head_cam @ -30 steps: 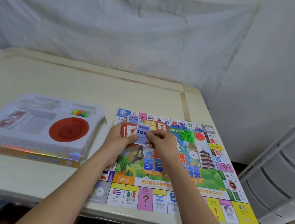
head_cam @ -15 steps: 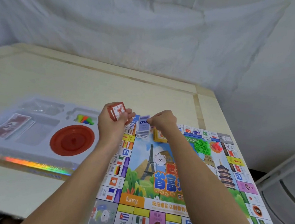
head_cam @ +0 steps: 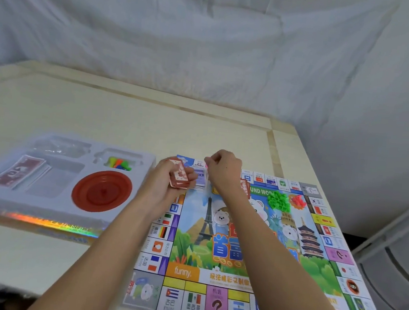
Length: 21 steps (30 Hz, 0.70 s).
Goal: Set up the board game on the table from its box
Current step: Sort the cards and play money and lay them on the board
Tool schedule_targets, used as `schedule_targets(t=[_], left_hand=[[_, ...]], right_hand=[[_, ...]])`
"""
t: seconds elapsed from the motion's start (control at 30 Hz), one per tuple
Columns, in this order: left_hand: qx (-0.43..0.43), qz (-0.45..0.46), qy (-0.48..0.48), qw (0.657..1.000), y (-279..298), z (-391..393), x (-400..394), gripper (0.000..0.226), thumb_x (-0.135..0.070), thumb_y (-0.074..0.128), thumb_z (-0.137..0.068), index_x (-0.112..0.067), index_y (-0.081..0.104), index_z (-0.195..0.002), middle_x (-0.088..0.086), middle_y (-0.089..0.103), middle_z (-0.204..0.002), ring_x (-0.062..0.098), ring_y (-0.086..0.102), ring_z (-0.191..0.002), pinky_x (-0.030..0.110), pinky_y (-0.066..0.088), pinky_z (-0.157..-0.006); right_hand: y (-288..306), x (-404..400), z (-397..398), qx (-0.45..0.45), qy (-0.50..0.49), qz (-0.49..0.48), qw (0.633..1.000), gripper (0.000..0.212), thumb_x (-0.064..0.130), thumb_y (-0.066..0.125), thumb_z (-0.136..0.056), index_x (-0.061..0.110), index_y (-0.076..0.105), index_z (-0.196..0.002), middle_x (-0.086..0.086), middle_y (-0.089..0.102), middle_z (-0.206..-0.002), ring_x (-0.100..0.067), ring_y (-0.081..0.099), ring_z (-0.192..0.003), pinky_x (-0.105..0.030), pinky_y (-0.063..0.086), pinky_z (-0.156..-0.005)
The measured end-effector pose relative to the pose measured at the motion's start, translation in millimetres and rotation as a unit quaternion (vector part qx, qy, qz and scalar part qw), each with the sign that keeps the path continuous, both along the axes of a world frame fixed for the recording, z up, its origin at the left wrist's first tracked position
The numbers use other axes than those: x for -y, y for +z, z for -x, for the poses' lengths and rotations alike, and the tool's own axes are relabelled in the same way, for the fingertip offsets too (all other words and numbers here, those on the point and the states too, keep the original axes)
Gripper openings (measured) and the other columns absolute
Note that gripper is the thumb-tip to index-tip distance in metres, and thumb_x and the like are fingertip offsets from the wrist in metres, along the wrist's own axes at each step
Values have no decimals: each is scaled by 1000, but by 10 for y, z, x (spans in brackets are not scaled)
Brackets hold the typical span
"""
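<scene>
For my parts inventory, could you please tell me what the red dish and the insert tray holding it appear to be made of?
Red dish: probably moulded plastic, going by its uniform colour, slight sheen and raised concentric rings. Insert tray: probably thin formed plastic, pale and translucent with rounded compartment walls.

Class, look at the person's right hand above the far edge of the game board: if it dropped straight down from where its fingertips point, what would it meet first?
Most likely the small stack of blue cards on the game board: the right hand hangs with its pinched fingertips just above that stack. Depth is hard to judge from this one view.

Glossy printed board [head_cam: 251, 249], white plastic tray [head_cam: 70, 205], matt pale wooden table [head_cam: 125, 120].
</scene>
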State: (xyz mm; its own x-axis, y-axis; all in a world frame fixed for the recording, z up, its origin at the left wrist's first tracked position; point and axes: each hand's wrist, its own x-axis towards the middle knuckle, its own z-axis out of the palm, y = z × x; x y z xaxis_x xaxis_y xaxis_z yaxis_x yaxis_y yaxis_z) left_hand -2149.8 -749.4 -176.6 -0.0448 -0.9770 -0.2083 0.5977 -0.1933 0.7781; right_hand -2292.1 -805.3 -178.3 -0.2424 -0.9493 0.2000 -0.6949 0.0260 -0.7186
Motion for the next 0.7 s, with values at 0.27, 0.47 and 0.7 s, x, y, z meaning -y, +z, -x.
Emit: schedule_targets(t=[0.27,0.47,0.7], left_hand=[[118,69,-62,989,-194,108,-299,30,8,54,-93,-5,59,-119,21,70,-112,31,70,-93,38,60,-81],[125,48,-120,984,-290,270,-499,33,5,54,-93,-10,61,-122,17,72,-110,30,72,-96,38,60,-77],[160,75,-151,973,-424,291,-545,39,7,59,-91,-8,55,-127,20,68,-118,34,69,-101,40,60,-75]], right_hand=[[-30,-958,211,140,88,44,985,21,32,72,-86,18,67,-101,8,67,-78,3,56,-59,-8,42,-57],[-164,-1227,392,191,50,18,980,11,22,75,-83,13,70,-86,2,70,-79,-11,66,-70,-25,54,-65],[-253,-1344,483,248,22,-13,968,6,18,72,-86,13,70,-88,-10,73,-83,-30,72,-79,-47,60,-74]])
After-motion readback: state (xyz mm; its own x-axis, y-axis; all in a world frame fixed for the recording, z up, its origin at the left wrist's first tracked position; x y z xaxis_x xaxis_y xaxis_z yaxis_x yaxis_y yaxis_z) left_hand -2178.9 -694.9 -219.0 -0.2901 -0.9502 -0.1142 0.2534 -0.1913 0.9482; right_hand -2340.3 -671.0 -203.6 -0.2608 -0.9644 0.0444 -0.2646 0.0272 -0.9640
